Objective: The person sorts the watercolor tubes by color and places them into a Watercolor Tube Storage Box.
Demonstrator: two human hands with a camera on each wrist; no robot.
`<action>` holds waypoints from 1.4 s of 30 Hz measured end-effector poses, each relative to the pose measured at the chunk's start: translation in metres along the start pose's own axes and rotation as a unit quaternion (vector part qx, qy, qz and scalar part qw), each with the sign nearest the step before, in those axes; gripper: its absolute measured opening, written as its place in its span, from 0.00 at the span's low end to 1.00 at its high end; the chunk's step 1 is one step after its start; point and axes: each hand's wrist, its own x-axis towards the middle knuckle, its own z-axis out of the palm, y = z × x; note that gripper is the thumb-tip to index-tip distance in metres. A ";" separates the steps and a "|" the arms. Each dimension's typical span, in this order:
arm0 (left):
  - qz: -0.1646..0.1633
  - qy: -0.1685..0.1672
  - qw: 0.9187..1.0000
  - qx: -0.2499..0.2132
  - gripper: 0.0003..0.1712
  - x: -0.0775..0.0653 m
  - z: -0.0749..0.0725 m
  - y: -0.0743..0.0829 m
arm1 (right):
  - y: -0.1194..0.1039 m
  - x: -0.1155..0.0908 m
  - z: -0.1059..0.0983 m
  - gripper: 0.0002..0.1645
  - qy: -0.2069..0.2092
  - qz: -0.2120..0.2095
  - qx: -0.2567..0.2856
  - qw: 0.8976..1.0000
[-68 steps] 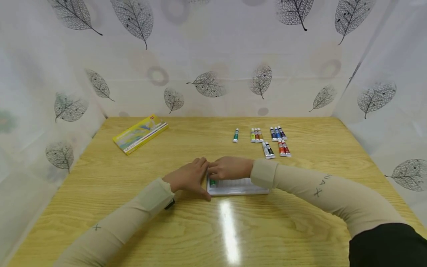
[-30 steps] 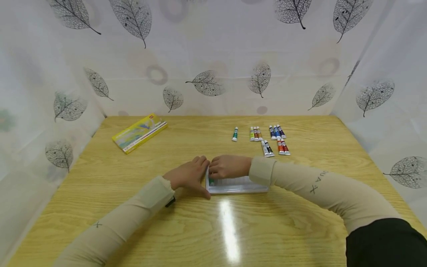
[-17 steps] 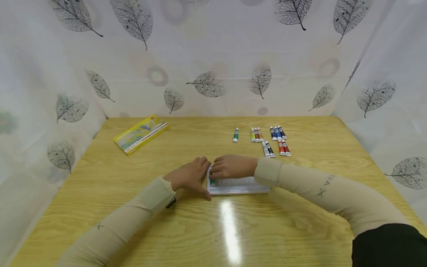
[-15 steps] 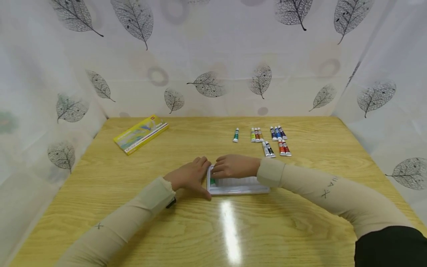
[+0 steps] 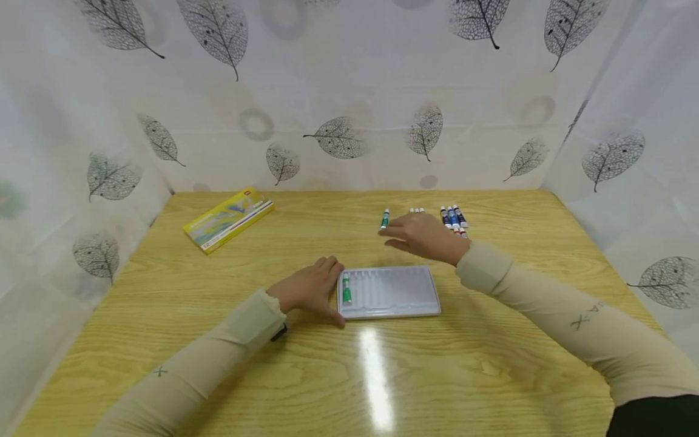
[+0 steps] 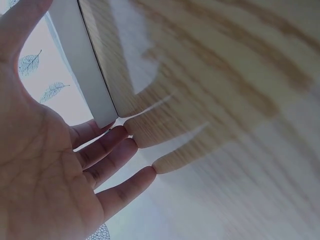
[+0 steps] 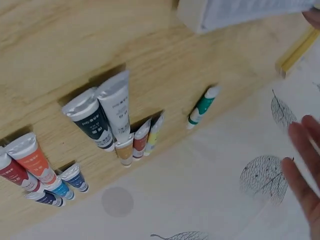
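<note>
My left hand rests on the table against the left end of a white plastic tray, thumb at the near corner, fingers spread at the far one. In the tray's leftmost slot lies a light green paint tube. My right hand is above the table beyond the tray and holds nothing. Its fingertips come right at the lower end of a dark green paint tube. In the right wrist view that tube lies alone, apart from the fingers. Behind the hand, the white tube and black tube are hidden from the head view.
Blue and violet tubes lie at the back right, with orange and red ones close by. Ochre, brown and yellow tubes form another group. A yellow paint box lies back left. Leaf-patterned curtains border the table.
My right hand has left the light green tube in the tray's left slot and moved up and right to the dark green tube. The left hand stays at the tray's end.
</note>
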 end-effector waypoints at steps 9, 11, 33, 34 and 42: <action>-0.004 -0.001 1.000 -0.007 0.66 0.001 0.001 -0.001 | 0.047 0.004 -0.008 0.15 -0.066 0.327 0.132 0.933; -0.004 0.000 1.000 -0.008 0.66 0.002 0.001 -0.001 | 0.055 0.006 -0.005 0.14 -0.056 0.355 0.147 0.921; -0.006 0.002 1.000 -0.008 0.65 0.001 0.000 0.000 | 0.077 0.058 0.057 0.21 -0.104 0.506 0.181 0.837; -0.005 0.002 1.000 -0.008 0.65 0.001 0.000 0.000 | 0.077 0.060 0.060 0.19 -0.107 0.509 0.175 0.836; -0.003 0.010 1.000 0.004 0.64 0.001 0.002 0.001 | 0.073 0.066 0.069 0.13 -0.120 0.507 0.159 0.839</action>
